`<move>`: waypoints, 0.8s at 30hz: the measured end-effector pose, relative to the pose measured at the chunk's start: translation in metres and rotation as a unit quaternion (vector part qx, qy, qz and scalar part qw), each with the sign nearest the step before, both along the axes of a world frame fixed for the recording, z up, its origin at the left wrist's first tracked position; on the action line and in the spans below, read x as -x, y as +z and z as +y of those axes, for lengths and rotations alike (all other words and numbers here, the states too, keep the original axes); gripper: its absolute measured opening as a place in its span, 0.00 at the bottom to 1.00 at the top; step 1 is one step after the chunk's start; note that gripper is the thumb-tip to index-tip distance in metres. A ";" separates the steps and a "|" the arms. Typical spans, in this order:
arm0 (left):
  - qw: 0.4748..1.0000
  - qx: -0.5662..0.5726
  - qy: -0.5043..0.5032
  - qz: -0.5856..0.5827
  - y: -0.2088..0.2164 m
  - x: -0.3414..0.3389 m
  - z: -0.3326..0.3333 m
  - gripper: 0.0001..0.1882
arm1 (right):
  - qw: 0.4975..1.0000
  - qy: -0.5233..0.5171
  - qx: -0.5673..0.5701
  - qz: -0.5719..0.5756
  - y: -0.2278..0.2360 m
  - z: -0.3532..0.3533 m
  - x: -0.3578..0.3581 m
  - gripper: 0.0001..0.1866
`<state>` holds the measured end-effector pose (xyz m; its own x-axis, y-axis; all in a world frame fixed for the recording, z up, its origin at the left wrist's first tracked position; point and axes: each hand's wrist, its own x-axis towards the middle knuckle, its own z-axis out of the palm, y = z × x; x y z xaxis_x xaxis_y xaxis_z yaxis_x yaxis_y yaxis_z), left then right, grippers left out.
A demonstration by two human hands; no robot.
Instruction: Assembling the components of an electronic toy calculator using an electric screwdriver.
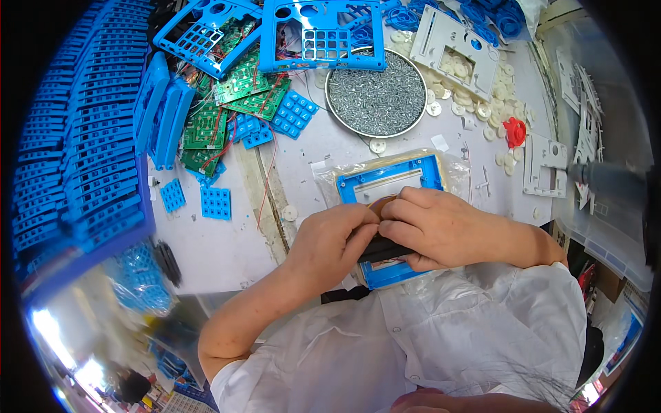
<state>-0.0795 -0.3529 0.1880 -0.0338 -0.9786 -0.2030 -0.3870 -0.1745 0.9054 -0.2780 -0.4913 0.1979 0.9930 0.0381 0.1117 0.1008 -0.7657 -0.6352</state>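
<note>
A blue plastic housing (431,167) lies close in front of me on a clear plastic bag (323,180), with a pale panel inside its far part. Over it, my left hand (334,237) and my right hand (437,227) meet, fingers bent and pinched together. Between the fingertips shows a curved brown piece (383,204), mostly covered, so its kind cannot be made out. Just below the fingers a black part (383,250) lies across the housing. Both hands are closed on the brown piece.
A round tray of small screws (375,96) stands beyond the housing. Blue front covers (322,41), green circuit boards (205,127) and blue keypads (216,204) lie left of it. Stacked blue parts (103,124) fill the far left. White discs (484,110) and a red piece (514,132) lie right.
</note>
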 end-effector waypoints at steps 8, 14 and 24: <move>0.993 0.047 -0.091 -0.066 0.003 -0.021 0.000 0.07 | 1.000 0.002 -0.015 0.008 -0.001 -0.001 0.003 0.31; 0.965 0.155 -0.136 -0.161 -0.003 -0.026 -0.003 0.07 | 1.000 0.001 -0.022 0.007 -0.002 -0.001 0.003 0.31; 0.954 0.197 -0.133 -0.180 -0.002 -0.028 -0.002 0.10 | 0.997 -0.018 -0.054 -0.059 -0.009 -0.001 0.004 0.31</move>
<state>-0.0514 -0.3548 0.1858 -0.2892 -0.9478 0.1345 -0.6688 0.3006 0.6800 -0.2821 -0.4919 0.1885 0.9733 -0.0155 0.2289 0.1534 -0.6979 -0.6996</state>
